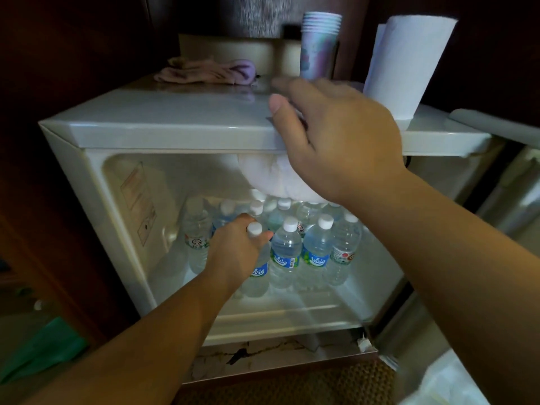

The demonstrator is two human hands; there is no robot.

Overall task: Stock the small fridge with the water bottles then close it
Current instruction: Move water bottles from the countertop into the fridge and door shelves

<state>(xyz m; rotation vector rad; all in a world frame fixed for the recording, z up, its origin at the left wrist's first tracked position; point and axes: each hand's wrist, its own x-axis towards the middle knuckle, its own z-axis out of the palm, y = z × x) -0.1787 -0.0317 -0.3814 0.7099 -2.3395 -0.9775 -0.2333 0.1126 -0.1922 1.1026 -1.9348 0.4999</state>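
At far left, something green [38, 349] lies low in the dark beside the wooden cabinet [43, 217]. The fridge [96, 200] stands open, its white top catching the light; on the back left of that top lies a pinkish cloth [204, 72]. Inside, a bottle [196, 235] stands alone at the left of the shelf, near the side wall. Next to it the left hand [233, 249] reaches in from below, its grip narrow, with fingers and thumb curled round the neck of the held bottle [258, 273], whose white cap shows above the knuckles; that bottle stands at the front of the shelf, touching the front row [315, 252] on its right. The front row holds three more upright bottles, side by side, two with blue labels and one with a red mark. Further bottles [280, 209] crowd behind them, only caps and shoulders showing. Above these hangs a white frosted lump [271, 176] under the fridge ceiling. The right hand [336, 135] is raised in front of the fridge's top edge, fingers spread and relaxed, holding nothing; it is blurred. Behind it on the fridge stands a stack of cups [320, 45], and to the right an upright paper roll [406, 62]. The open door [508, 171] shows at far right.
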